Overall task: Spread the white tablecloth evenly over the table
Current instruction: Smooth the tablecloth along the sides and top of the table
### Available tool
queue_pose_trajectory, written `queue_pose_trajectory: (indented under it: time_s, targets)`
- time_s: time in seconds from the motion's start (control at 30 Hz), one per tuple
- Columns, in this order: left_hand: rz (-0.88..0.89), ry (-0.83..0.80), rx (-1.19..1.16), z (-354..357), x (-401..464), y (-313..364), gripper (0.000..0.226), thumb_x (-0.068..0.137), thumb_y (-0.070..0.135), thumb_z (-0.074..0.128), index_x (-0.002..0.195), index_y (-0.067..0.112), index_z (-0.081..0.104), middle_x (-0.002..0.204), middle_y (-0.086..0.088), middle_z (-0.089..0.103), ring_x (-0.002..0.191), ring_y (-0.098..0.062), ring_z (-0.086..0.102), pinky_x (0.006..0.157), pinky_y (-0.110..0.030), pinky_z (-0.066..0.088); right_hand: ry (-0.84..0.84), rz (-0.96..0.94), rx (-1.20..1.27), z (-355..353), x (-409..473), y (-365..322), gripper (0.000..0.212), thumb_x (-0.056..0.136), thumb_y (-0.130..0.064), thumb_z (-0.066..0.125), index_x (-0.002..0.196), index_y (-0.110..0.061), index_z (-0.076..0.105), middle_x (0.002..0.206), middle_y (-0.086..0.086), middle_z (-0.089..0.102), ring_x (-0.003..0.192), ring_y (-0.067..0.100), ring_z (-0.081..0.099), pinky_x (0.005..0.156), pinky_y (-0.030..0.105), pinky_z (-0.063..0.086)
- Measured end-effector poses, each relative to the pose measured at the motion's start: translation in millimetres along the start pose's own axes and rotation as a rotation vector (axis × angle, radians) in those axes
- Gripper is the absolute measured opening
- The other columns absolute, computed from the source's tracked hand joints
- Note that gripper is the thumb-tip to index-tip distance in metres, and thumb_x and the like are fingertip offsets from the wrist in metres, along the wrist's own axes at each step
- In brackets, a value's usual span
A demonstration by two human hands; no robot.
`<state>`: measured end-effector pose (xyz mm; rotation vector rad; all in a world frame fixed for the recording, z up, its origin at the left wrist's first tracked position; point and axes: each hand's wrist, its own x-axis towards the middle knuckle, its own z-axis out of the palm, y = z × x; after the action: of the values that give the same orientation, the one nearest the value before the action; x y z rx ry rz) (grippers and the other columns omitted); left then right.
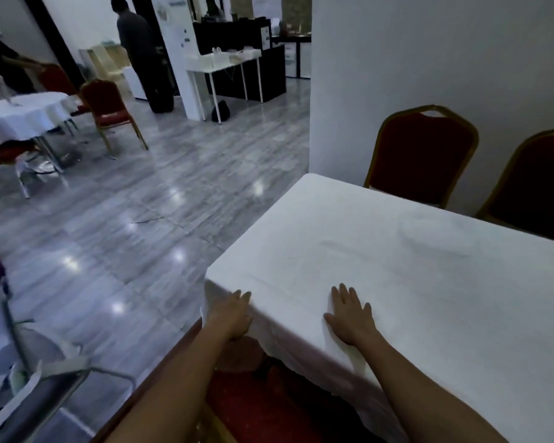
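Grey polished floor tiles [135,225] are reflecting ceiling lights across a dim dining room, and a white wall [429,59] is standing behind the near table. Covering the tabletop is the white tablecloth [413,276], which is lying mostly flat with a few soft creases near the middle and is hanging down over the near edge and the left corner.

The right hand [351,316] is lying palm down on the cloth close to the near edge, fingers spread apart and flat, gripping nothing. The left hand [232,314] is pressing against the draped cloth at the near left corner, fingers extended and close together with their tips reaching the top edge; it is not pinching the fabric as far as can be seen. Both bare forearms are reaching in from the bottom of the view.

Two red chairs with gold frames are standing on the far side of the table against the wall, one [422,155] near the far corner and another [534,183] to its right. A red seat [253,401] is sitting under the near edge of the table. Further off, a round table with a white cloth [23,115] is standing at the left with a red chair [109,107] beside it, and a person in dark clothes [141,55] is standing in the background.
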<state>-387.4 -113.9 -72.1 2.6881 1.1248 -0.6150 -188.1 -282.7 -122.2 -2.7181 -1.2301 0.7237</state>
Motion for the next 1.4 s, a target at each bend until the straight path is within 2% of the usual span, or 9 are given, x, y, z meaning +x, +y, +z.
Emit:
queue_pose_trajectory:
  time_s: [0.2,0.3,0.47,0.67,0.97,1.17,1.27,1.33,1.4]
  targets:
    - [-0.129,0.141,-0.053,-9,79,-53,0.067,0.097,0.019,0.033,0.152,0.015,-0.005,0.162,-0.011,-0.001,0.149,-0.026,0.004,0.119,-0.047,0.010,0.146,0.086,0.056,12,37,-27,0.074,0.091,-0.065,0.012,0.153,-0.029,-0.006,0.161,0.000,-0.019,0.149,0.023,-0.015,0.117,0.057,-0.003]
    - [-0.155,0.141,-0.222,-10,117,-78,0.065,0.098,0.017,0.033,0.152,0.011,-0.002,0.158,-0.018,0.017,0.145,-0.030,0.022,0.116,-0.046,0.020,0.122,0.139,0.024,26,48,-55,0.092,0.065,-0.080,-0.016,0.149,-0.043,-0.012,0.150,-0.009,-0.033,0.147,0.026,-0.021,0.111,0.065,-0.009]
    - [0.032,0.123,-0.508,-13,175,-117,0.049,0.094,0.002,0.040,0.142,0.007,0.038,0.138,-0.024,0.049,0.126,-0.038,0.048,0.107,-0.041,0.034,0.050,0.356,0.000,27,62,-83,0.095,0.055,-0.083,-0.017,0.145,-0.050,-0.017,0.157,-0.011,-0.029,0.146,0.028,-0.024,0.105,0.072,-0.007]
    - [0.060,0.063,-0.680,-20,193,-152,0.017,0.086,0.008,0.063,0.101,0.001,0.069,0.110,-0.019,0.070,0.109,-0.034,0.061,0.090,-0.032,0.043,-0.051,0.473,0.010,29,61,-108,0.068,0.090,-0.070,0.012,0.145,-0.046,-0.020,0.156,-0.007,-0.031,0.145,0.030,-0.025,0.107,0.072,-0.005]
    - [0.109,0.164,-0.605,-37,197,-170,0.013,0.082,-0.001,0.053,0.085,0.011,0.057,0.088,-0.012,0.064,0.082,-0.028,0.055,0.069,-0.031,0.039,-0.104,0.501,0.070,26,71,-149,0.080,0.084,-0.079,0.015,0.144,-0.044,-0.024,0.152,-0.001,-0.039,0.141,0.037,-0.031,0.105,0.073,-0.008]
    - [0.084,0.336,-0.471,-57,210,-196,0.019,0.076,-0.008,0.049,0.081,0.008,0.058,0.090,-0.023,0.062,0.079,-0.035,0.055,0.064,-0.035,0.039,-0.150,0.406,0.092,30,103,-201,0.080,0.082,-0.080,0.015,0.145,-0.046,-0.022,0.153,0.001,-0.039,0.139,0.044,-0.032,0.101,0.075,-0.012]
    - [0.032,0.371,-0.428,-49,209,-192,0.021,0.082,-0.002,0.047,0.091,0.011,0.061,0.101,-0.024,0.059,0.089,-0.040,0.058,0.073,-0.042,0.047,-0.108,0.352,0.045,17,103,-198,0.074,0.087,-0.075,0.018,0.148,-0.046,-0.010,0.160,0.000,-0.024,0.145,0.043,-0.012,0.107,0.070,0.001]
    - [0.045,0.335,-0.343,-40,204,-179,0.027,0.088,0.007,0.048,0.112,0.013,0.060,0.117,-0.023,0.055,0.104,-0.041,0.056,0.086,-0.046,0.046,0.090,0.297,-0.059,6,96,-185,0.063,0.094,-0.062,0.026,0.150,-0.038,0.009,0.160,0.004,0.011,0.139,0.036,0.023,0.107,0.056,0.023]
    - [0.147,0.265,-0.287,-30,197,-159,0.041,0.093,0.023,0.050,0.133,0.014,0.049,0.139,-0.023,0.043,0.124,-0.040,0.045,0.103,-0.047,0.038,0.240,0.308,-0.091,2,87,-170,0.053,0.097,-0.050,0.032,0.146,-0.031,0.023,0.150,0.004,0.032,0.128,0.030,0.039,0.100,0.047,0.033]
